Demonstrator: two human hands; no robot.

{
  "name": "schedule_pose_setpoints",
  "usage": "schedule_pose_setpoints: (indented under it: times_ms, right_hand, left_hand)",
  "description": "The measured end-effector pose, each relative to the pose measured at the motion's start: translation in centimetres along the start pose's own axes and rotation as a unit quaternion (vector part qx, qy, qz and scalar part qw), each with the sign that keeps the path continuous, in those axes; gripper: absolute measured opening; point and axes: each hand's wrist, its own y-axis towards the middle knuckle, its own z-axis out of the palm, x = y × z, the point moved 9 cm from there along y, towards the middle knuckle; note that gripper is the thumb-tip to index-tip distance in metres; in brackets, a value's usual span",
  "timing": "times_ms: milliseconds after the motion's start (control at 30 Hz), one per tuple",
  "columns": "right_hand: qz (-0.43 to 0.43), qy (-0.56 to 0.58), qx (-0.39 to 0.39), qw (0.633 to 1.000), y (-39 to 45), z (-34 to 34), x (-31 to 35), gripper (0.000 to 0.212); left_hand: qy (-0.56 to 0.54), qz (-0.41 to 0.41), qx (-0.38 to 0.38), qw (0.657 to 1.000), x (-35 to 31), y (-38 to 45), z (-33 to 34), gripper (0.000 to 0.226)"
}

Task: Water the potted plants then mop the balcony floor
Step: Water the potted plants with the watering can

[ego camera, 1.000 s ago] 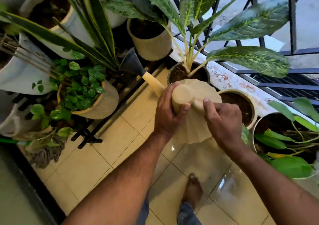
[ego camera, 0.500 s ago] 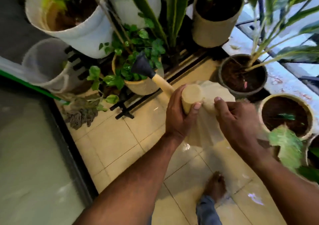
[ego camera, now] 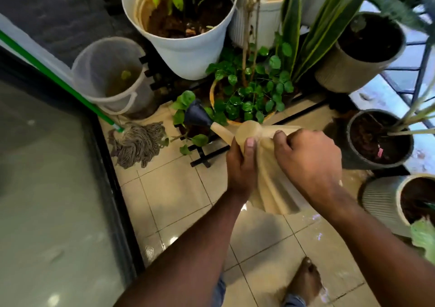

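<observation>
1. Head view, the hold: both hands carry the beige watering can (ego camera: 275, 184). The left hand (ego camera: 242, 165) wraps the neck where the spout leaves the body, thumb laid along it. The right hand (ego camera: 308, 158) grips the top of the can just behind the left, fingers curled over it.

2. Head view, the aim: the dark rose (ego camera: 196, 116) at the spout's tip hangs at the near-left edge of the small round-leaved plant (ego camera: 249, 90), beyond the can and on a black stand. No stream of water can be made out.

3. Head view, the step: watering is judged the step in hand, with this plant the likely target. The next move probably calls for bringing the rose fully over its soil, then tipping the can.

4. Head view, the later step: the mop (ego camera: 136, 142) lies untouched on the tiled floor (ego camera: 179, 189), left of the can, its green handle running up-left beside a translucent bucket (ego camera: 110, 76). Wet patches shine on the floor nearer than the can.
</observation>
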Motion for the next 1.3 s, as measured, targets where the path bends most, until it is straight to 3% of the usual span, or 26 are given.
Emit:
schedule_pose_setpoints:
  times_ms: [100,600,867,1067,1300]
  right_hand:
    - [-0.021,-0.045,-0.007,0.999,1.6,0.6,3.5,0.055]
    - [-0.047,-0.125,0.027,0.991,7.3,2.3,13.4,0.052]
    - [-0.044,-0.121,0.005,0.992,8.0,2.5,12.4,0.054]
    - [-0.035,-0.079,0.006,0.996,7.4,2.5,9.8,0.053]
    - [-0.003,-0.026,-0.020,0.999,5.5,1.6,5.4,0.056]
  left_hand:
    - [-0.029,-0.059,-0.010,0.998,1.0,2.0,-1.9,0.056]
    - [-0.123,-0.126,-0.038,0.984,2.4,8.4,-5.4,0.045]
    - [-0.101,-0.131,-0.037,0.986,2.4,8.5,-5.1,0.040]
    - [-0.075,-0.093,-0.026,0.992,1.5,7.9,-4.3,0.075]
    - [-0.018,-0.040,0.002,0.999,1.0,6.4,-3.0,0.057]
